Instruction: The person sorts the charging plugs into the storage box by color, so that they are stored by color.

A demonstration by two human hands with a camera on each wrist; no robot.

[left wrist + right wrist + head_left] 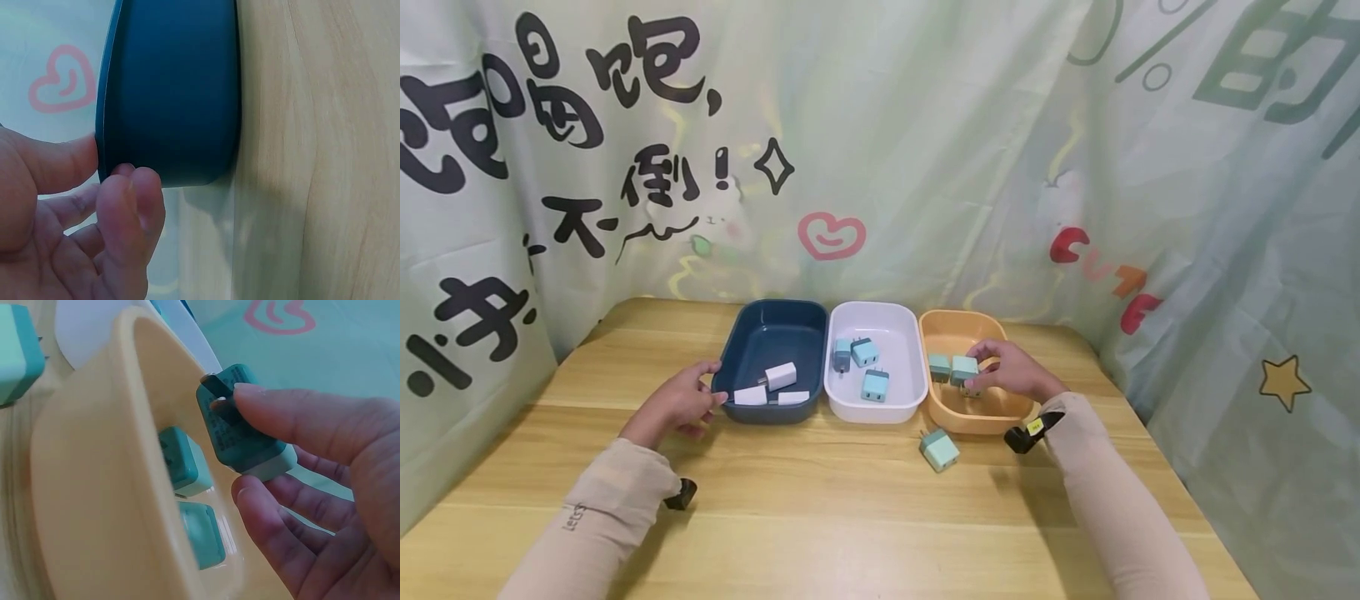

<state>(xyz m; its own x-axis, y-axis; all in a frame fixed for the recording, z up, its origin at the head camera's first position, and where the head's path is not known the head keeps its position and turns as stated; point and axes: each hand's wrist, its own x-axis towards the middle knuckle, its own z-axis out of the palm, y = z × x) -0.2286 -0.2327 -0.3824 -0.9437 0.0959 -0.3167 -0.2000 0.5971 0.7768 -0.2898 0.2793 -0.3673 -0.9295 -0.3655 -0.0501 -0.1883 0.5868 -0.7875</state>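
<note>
My left hand (685, 404) holds the near left corner of a dark blue bin (172, 81), thumb at the rim and fingertips by the outer wall. White charger plugs (781, 377) lie inside that bin. Over an orange bin (973, 423), my right hand (1011, 371) pinches a green charger plug (244, 431) between thumb and fingers, its prongs facing the right wrist camera. Two more green plugs (190, 462) rest on the orange bin's floor. Another green plug (940, 450) lies on the table just in front of it.
Between the blue and orange bins stands a white bin (876, 412) holding three blue plugs (875, 385). All three bins sit side by side on a wooden table (820, 517). A printed curtain (925, 167) hangs close behind them.
</note>
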